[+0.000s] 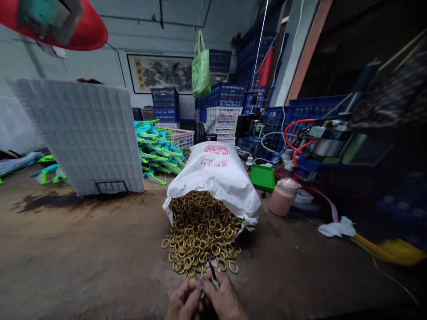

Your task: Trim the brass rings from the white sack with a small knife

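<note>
My left hand and my right hand are close together at the bottom of the head view. The fingers of my left hand are closed around a small yellow-brown ring, only part of which shows. In my right hand is a slim, dark, pointed tool, its tip directed away from me; its exact kind is unclear. The right thumb and fingertips meet the left ones at the ring. Just beyond lies a heap of similar rings, spilling from the mouth of a white woven sack with red print.
A pale padded panel stands on the left of the brown table. Behind it are blue-and-green strips. Right of the sack are a green tray, a pink jar and a machine with red hoses.
</note>
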A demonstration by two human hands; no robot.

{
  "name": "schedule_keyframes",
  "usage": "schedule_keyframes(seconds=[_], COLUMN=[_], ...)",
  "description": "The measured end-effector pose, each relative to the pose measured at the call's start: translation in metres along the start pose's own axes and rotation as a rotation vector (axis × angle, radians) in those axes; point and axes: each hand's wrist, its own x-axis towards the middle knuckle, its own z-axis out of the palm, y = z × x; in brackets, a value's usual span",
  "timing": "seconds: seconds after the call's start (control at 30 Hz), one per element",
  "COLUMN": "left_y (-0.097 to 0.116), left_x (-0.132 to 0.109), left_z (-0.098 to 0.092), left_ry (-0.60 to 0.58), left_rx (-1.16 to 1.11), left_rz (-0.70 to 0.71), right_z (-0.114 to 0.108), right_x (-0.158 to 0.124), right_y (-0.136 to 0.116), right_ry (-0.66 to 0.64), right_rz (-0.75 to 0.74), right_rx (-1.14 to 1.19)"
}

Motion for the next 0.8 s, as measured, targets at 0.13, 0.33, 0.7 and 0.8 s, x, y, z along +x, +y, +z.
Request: schedule_keyframes(seconds=[0.13, 0.33, 0.7, 0.8], left_y=[0.008, 0.011, 0.012, 0.012], left_x=[-0.008, -0.018, -0.019, -0.020], left_z=[-0.006, -0.007, -0.003, -0.002], left_ry=[-0.101, -0.148, -0.043, -0.022], left_rx=[0.024, -0.266, -0.162, -0.083], left_rz=[-0.049, -0.097, 0.010, 0.035], right_z=[-0.003, -0.006, -0.012, -0.011], right_x=[-0.006, -0.010, -0.021, -0.021], right_y=[-0.011, -0.011, -0.006, -0.005], right_ry=[-0.055, -0.214, -0.205, -0.207], right_rz=[-0.014, -0.080, -0.288, -0.283], right_rx=[0.076, 0.146, -0.471, -0.587])
